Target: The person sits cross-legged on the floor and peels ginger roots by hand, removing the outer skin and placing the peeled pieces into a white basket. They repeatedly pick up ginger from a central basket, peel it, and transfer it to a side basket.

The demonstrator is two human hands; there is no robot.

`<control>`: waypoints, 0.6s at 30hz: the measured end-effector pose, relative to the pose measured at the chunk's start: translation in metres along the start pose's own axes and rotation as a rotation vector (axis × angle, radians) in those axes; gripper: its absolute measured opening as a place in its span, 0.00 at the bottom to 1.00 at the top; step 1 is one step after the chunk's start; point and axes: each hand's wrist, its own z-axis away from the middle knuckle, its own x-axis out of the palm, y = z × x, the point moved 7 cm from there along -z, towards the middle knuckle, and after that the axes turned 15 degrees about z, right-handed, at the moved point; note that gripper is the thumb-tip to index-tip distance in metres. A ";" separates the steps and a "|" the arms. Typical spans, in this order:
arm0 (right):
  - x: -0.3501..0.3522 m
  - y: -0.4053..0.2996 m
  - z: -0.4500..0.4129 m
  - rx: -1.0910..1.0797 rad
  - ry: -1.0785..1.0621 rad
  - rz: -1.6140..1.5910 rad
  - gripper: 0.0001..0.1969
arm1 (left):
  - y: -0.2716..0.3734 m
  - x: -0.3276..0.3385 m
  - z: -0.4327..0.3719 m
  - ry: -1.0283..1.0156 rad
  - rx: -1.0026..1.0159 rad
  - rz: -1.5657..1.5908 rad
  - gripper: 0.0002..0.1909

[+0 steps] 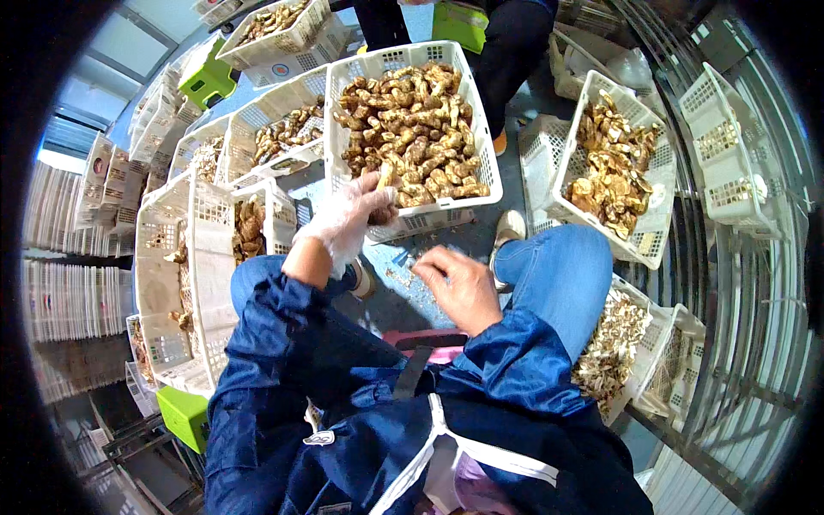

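My left hand [351, 215], in a thin clear plastic glove, is closed around a brown mushroom [384, 214] at the near edge of a large white perforated crate [489, 151]. Many whole brown mushrooms [412, 129] fill that crate. Bare and slightly blurred, my right hand [457, 286] is above the floor between my knees, fingers curled around a small blue-edged tool [400, 259], perhaps a knife; its blade is hard to make out. Scraps [412, 290] lie on the floor beneath.
At right, a white crate [560, 187] holds trimmed mushrooms, and a lower one [650, 335] holds pale pieces. More crates [199, 270] stand at left near a green stool [183, 418]. A person's dark-clad legs [515, 58] are beyond the main crate. Metal racks [692, 257] line the right.
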 end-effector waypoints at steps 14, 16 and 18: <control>-0.005 0.000 0.007 -0.054 0.048 -0.086 0.07 | -0.034 0.035 0.110 -0.049 0.230 -0.336 0.20; -0.002 0.000 0.008 -0.101 0.029 -0.069 0.07 | -0.028 0.038 0.113 -0.046 0.245 -0.399 0.19; 0.007 0.006 0.008 -0.058 -0.045 -0.070 0.07 | -0.021 0.040 0.115 -0.050 0.298 -0.494 0.19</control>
